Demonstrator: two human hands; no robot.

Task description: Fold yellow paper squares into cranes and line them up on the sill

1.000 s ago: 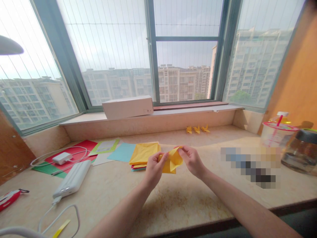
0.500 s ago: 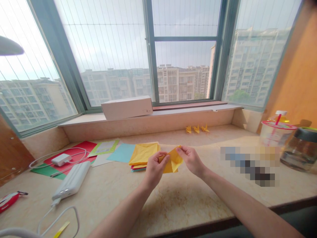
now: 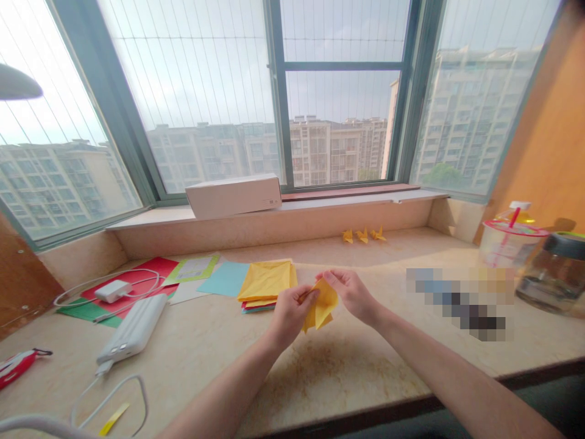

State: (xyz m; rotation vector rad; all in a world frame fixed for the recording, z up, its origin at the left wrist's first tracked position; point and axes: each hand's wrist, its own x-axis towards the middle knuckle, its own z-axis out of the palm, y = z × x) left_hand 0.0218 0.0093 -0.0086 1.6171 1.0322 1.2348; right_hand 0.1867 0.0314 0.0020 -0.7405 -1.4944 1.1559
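The cup [image 3: 509, 247], toward the right end of the table [image 3: 365, 353], has a red-rimmed lid with a red straw through it; what it holds is hard to tell. Close behind it is a bottle [image 3: 521, 213] with a white cap and something yellow inside. Just beside them, the jar [image 3: 551, 274] has a dark top and clear walls, with liquid low in it. On the sill [image 3: 347, 204] lies a white box [image 3: 234, 196] — its inside is hidden.

The yellow paper [image 3: 324, 302], partly folded, is between the two hands, in front of the person and just right of the stack [image 3: 265, 281]. The left hand [image 3: 291, 312] has its grip pinched on the paper's left side, thumb on top; the right hand [image 3: 355, 297] has its grip pressed together on the upper right edge. The paper hangs below both grips, its lower points spread.

Small print and a code mark the box's front, too small to read. The lime-edged sheet [image 3: 192, 270] has a pale panel, also unreadable. Three yellow cranes [image 3: 362, 235] stand in a row near the sill, well apart from the hands.
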